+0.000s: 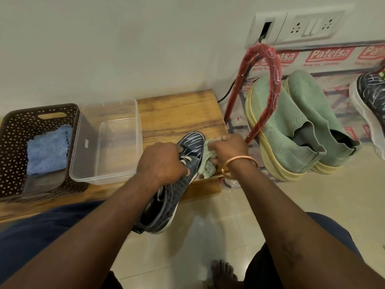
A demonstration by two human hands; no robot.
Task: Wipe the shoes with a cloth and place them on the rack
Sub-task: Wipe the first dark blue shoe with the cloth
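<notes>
Your low wooden bench (pixel 179 113) carries 2 containers: 1 brown perforated plastic basket (pixel 12 126) holding 1 folded blue cloth (pixel 48 151), and 1 clear plastic tub (pixel 133 122) just beside it. To the right, 1 red tubular shoe rack (pixel 273 84) holds 3 shoes: 2 green knit slip-ons (pixel 291 126) and 1 dark rack sneaker (pixel 368 94). Your left hand (pixel 162 161) grips 1 navy patterned sneaker (pixel 193 142) at its laces over the bench edge. Your right hand (pixel 229 147) clutches 1 bunched pale green cloth (pixel 207 165) against the shoe's side.

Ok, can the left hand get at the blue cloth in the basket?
Probably, once free: the left hand grips the dark sneaker, but the blue cloth lies uncovered in the open-topped basket.
</notes>
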